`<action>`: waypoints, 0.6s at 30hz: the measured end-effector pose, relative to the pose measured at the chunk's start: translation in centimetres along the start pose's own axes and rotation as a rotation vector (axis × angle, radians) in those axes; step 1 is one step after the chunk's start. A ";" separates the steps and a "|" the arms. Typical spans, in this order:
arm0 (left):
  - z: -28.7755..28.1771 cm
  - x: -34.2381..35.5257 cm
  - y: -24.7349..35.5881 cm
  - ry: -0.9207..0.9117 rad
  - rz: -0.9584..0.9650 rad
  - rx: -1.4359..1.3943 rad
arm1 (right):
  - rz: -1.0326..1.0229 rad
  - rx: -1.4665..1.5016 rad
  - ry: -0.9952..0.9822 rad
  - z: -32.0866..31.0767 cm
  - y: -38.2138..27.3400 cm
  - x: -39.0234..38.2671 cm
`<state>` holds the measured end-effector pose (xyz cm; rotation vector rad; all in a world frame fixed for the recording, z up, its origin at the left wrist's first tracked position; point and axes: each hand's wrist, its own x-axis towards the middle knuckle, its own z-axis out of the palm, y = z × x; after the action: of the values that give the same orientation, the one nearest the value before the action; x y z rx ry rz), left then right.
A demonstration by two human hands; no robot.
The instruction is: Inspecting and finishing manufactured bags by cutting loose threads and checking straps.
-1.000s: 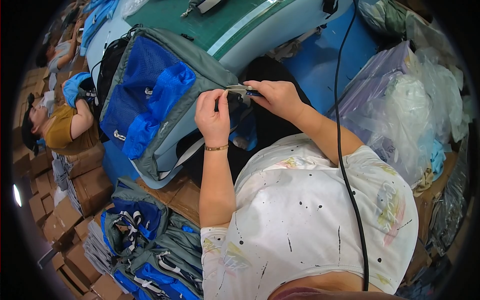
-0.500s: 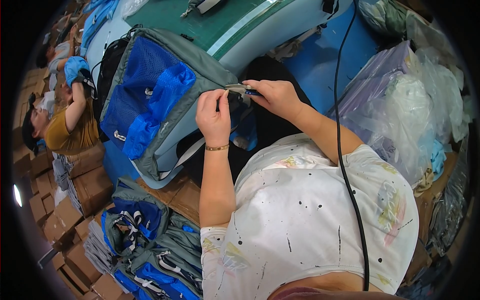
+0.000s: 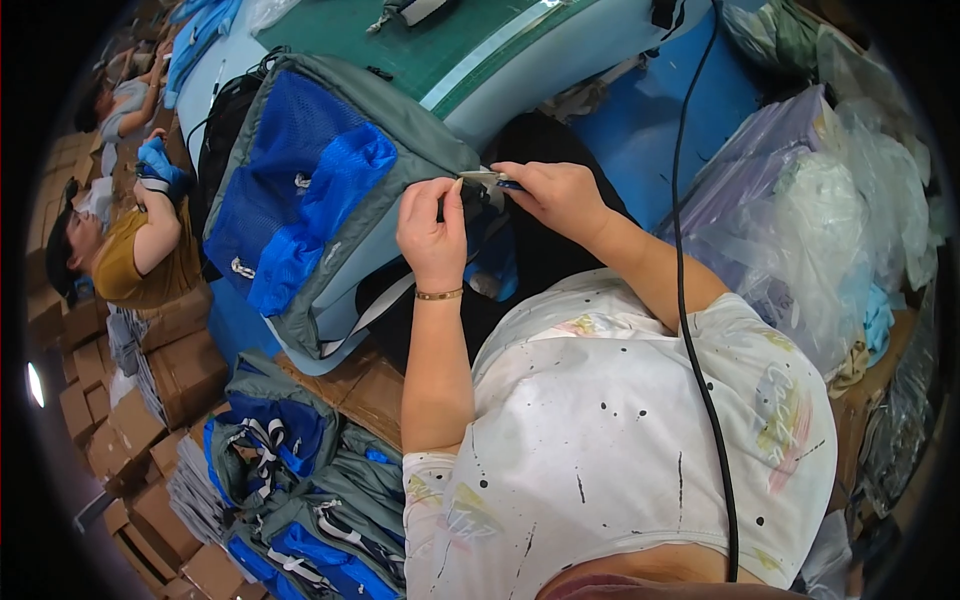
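A grey-green backpack [image 3: 430, 150] with a blue mesh pocket [image 3: 300, 120] lies across the table's edge in front of me. At its near right corner, my right hand [image 3: 556, 196] is closed on a pair of small thread snips [image 3: 480, 177] with metal blades and a dark blue grip. The blades point left, toward my left fingertips. My left hand [image 3: 432, 232] is closed in a pinch beside the blade tips and the bag's edge. What it pinches is too small to make out. A pale strap [image 3: 372, 318] hangs from the bag below my left wrist.
A black cable [image 3: 679, 240] hangs down in front of my right arm. Plastic-wrapped bundles [image 3: 770, 220] stand at the right. More grey and blue bags [image 3: 300, 490] are piled at lower left, near cardboard boxes [image 3: 185, 375]. A co-worker in a mustard top [image 3: 150, 265] is at the left.
Both hands stay at the bag's corner, and the snips' blades have shifted slightly against my left fingertips. At the left, the co-worker's arm has moved with a blue cloth.
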<state>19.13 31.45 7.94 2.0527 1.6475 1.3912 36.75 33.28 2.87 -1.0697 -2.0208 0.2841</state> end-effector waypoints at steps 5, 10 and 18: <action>0.1 -0.2 -0.1 0.008 -0.016 -0.007 | 0.109 0.160 0.052 0.3 -0.1 0.2; -0.1 -0.3 -0.5 -0.004 -0.013 0.005 | 0.118 0.180 0.043 0.1 -0.2 0.2; 0.0 -0.3 -0.5 -0.015 0.000 -0.003 | 0.028 0.136 -0.001 0.4 0.0 -0.3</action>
<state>18.78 31.37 7.42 2.0564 1.6388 1.3745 36.55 33.13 2.49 -1.0132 -1.9587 0.4304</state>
